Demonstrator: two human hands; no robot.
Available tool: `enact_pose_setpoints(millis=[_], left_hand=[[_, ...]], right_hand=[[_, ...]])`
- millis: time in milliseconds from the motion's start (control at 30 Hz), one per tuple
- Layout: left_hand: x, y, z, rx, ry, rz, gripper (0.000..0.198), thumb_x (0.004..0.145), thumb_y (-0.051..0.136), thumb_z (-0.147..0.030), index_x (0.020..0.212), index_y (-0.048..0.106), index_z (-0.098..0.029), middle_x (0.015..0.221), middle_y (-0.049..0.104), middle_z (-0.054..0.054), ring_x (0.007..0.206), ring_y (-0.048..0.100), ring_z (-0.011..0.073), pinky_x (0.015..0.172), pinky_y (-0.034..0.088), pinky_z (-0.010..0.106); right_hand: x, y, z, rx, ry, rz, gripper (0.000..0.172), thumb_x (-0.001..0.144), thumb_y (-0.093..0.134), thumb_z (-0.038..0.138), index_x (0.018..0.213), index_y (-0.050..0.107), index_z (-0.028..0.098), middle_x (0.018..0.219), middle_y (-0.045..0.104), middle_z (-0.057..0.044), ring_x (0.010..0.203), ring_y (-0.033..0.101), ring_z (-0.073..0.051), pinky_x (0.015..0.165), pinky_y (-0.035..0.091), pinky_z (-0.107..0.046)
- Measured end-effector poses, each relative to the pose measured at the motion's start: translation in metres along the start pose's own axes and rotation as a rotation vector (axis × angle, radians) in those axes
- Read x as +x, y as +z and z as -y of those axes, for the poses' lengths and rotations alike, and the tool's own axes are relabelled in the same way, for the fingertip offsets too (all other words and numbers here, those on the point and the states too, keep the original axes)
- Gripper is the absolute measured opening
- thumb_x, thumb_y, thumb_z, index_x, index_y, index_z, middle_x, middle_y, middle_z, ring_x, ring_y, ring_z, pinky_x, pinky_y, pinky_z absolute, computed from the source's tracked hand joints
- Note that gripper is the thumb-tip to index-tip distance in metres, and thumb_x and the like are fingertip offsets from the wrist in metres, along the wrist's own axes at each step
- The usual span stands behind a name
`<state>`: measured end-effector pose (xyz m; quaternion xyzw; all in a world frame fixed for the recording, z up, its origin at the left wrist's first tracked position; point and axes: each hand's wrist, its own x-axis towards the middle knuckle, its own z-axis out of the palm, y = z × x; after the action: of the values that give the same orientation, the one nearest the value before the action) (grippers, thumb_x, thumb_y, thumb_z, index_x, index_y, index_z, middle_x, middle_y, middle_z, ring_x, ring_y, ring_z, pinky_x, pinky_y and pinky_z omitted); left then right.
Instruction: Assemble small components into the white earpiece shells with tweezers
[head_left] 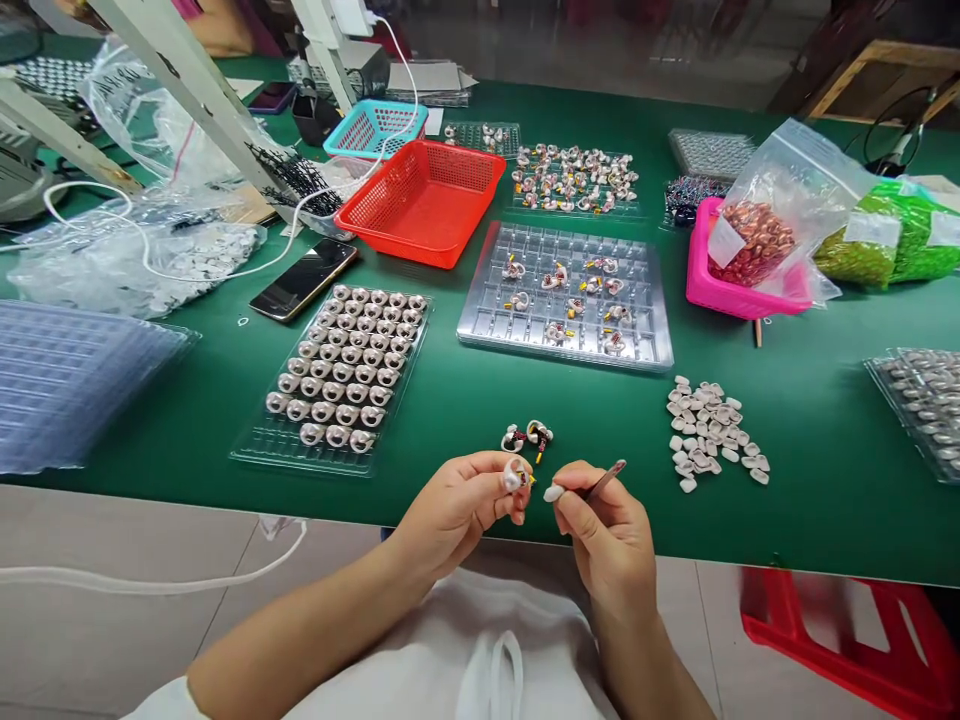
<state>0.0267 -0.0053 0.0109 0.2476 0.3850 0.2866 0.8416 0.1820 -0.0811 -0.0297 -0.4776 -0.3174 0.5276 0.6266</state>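
Pinched in the fingers of my left hand is a half-assembled earbud, white with a yellow tab and dark parts inside. Between thumb and forefinger my right hand grips a small white oval cover. A thin brownish tool also sticks out of the right hand; its lower end is hidden. The two hands are close together but apart, just above the table's front edge. Beyond them lie two loose earbud pieces with dark and yellow parts. To the right is a pile of white oval covers.
A clear tray of shiny earbud shells lies left of centre. Ahead is a silver tray with scattered earbud pieces. Behind stand a red basket and a blue basket. A phone and pink bin flank these.
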Motion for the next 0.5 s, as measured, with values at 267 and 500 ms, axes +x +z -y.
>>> enact_pose_setpoints(millis=[267,500], left_hand=[[-0.003,-0.007,0.013,0.256,0.201,-0.069,0.025,0.079,0.084,-0.038,0.087,0.078,-0.015,0.077,0.072,0.004,0.073,0.061,0.0144,0.072,0.051,0.025],[-0.011,-0.002,0.007,0.423,0.276,-0.089,0.021,0.081,0.081,-0.036,0.086,0.079,-0.016,0.084,0.075,0.006,0.078,0.065,0.0178,0.074,0.054,0.026]], right_hand=[[0.003,0.014,0.010,-0.057,-0.100,0.100,0.012,0.094,0.069,0.023,0.100,0.077,0.027,0.090,0.067,-0.003,0.072,0.060,-0.014,0.058,0.046,-0.025],[0.004,0.009,0.009,-0.118,-0.127,0.111,0.017,0.094,0.069,0.020,0.102,0.079,0.031,0.091,0.068,-0.002,0.073,0.060,-0.013,0.057,0.044,-0.024]])
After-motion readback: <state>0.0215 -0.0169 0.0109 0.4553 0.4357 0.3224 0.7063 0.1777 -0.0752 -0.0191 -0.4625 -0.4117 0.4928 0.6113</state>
